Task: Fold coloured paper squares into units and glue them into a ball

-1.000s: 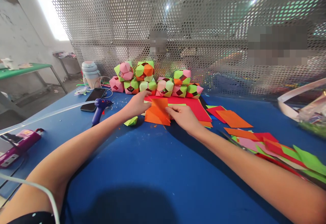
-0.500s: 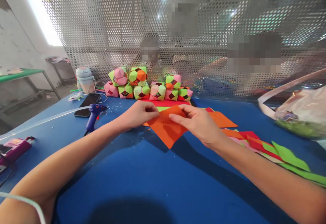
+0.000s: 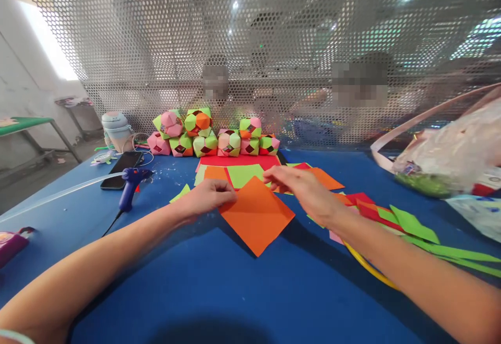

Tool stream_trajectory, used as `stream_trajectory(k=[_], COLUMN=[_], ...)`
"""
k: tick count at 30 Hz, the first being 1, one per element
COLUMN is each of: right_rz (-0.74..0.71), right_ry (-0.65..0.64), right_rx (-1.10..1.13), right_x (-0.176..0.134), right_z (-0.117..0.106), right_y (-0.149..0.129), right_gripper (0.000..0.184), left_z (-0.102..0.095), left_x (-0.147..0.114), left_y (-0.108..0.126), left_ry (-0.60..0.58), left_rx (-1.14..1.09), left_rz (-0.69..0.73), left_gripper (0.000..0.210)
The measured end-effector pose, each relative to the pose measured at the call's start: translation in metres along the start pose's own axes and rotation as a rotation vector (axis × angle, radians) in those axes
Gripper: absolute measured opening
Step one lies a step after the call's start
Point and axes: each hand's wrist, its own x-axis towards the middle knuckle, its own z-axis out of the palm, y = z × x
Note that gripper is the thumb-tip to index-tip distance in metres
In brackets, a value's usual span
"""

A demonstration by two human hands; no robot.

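An orange paper square (image 3: 256, 216) is turned corner toward me, with a faint crease running across it. My left hand (image 3: 211, 197) is closed in a pinch on its left corner. My right hand (image 3: 303, 185) hovers off the upper right edge, fingers loosely bent and apart, with no paper visible in it. Just behind lie orange, red and light green paper sheets (image 3: 248, 174), partly covered by the square and my hands.
Several folded paper balls (image 3: 203, 145) are stacked at the back. To the left are a blue glue gun (image 3: 129, 190), a phone (image 3: 121, 169) and a cup (image 3: 117, 130). Paper pieces (image 3: 391, 218) and a plastic bag (image 3: 446, 161) lie right. A perforated metal screen (image 3: 156, 36) stands behind.
The orange paper has come nearer and now shows flatter and wider. My right hand has let go and moved off to the right. The view has shifted slightly right.
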Motion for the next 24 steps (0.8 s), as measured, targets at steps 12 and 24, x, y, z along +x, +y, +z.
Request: stream_trajectory(k=[12,24], right_rz=[0.004,-0.022], right_ry=[0.425,-0.040], right_rx=[0.185,-0.195], right_x=[0.022,-0.012], right_z=[-0.033,0.004], right_y=[0.023,0.021], right_gripper=[0.036,0.046], left_z=[0.014,0.019], left_x=[0.002,0.003], left_y=[-0.027,-0.041], left_ry=[0.051,0.079], left_rx=[-0.153,-0.360], left_rz=[-0.051,-0.057], left_gripper=[0.014,0.025])
